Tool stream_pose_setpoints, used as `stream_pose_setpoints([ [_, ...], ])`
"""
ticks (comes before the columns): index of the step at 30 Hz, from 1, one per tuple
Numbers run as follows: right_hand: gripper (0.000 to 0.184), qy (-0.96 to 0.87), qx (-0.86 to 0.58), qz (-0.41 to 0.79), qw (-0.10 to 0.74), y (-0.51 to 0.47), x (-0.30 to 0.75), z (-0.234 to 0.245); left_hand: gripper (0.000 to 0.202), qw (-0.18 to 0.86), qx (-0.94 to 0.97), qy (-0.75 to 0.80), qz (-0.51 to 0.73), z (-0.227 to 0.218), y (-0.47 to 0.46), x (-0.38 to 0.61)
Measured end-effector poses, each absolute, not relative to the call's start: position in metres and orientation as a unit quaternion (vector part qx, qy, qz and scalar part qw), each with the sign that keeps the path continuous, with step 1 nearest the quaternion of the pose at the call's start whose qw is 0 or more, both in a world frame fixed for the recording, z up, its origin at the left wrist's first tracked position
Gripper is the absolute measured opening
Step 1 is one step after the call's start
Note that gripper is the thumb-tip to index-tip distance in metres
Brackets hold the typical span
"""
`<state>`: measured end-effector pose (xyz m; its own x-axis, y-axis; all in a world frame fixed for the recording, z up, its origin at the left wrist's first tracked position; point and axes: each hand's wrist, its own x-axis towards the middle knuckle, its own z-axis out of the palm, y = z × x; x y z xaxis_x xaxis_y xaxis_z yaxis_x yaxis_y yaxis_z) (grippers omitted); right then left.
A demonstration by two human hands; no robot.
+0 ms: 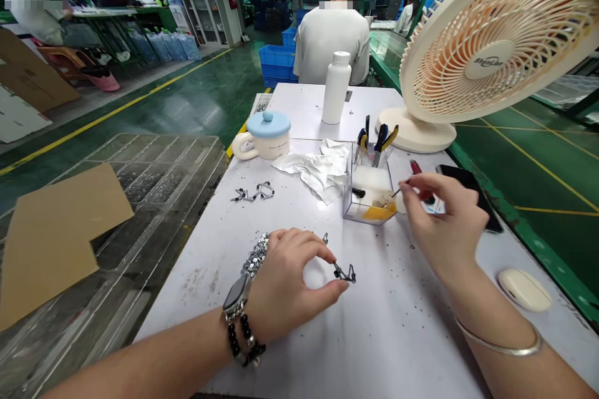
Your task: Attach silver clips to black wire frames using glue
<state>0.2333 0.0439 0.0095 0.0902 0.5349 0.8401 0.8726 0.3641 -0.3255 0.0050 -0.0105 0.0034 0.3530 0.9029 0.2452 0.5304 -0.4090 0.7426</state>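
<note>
My left hand (pixel 294 280) rests on the white table (pixel 402 324), thumb and forefinger pinched on a small dark metal part (pixel 345 273). A pile of similar small metal parts (pixel 256 254) lies just behind my wrist. My right hand (pixel 444 218) hovers to the right of a clear plastic box (pixel 369 193), fingers closed on a thin stick-like tool (pixel 397 191) whose tip reaches into the box. The box holds pliers, white foam and something yellow.
More metal parts (pixel 255 193) lie further back, beside a crumpled white cloth (pixel 318 168). A blue-lidded mug (pixel 264 135), white bottle (pixel 336 87) and desk fan (pixel 491 37) stand behind. A black phone (pixel 468 190) and cream mouse (pixel 524 288) lie right. Another person sits ahead.
</note>
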Motion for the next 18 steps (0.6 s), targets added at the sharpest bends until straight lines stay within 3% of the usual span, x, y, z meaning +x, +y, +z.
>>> stream_pose_setpoints([
  [4, 0.034, -0.530, -0.430, -0.222, 0.697, 0.036, 0.229, 0.025, 0.018, 0.308, 0.767, 0.477, 0.301, 0.002, -0.010, 0.006],
  [7, 0.035, -0.491, -0.368, -0.146, 0.776, 0.020, 0.215, 0.029, 0.020, 0.305, 0.769, 0.479, 0.293, -0.001, -0.010, 0.006],
  [11, 0.036, -0.573, -0.433, 0.089, 0.689, -0.003, 0.195, 0.018, 0.021, 0.299, 0.769, 0.480, 0.299, -0.005, -0.009, 0.006],
  [18, 0.034, -0.622, -0.426, 0.115, 0.647, -0.009, 0.192, 0.007, 0.021, 0.300, 0.773, 0.487, 0.275, 0.001, -0.008, 0.007],
])
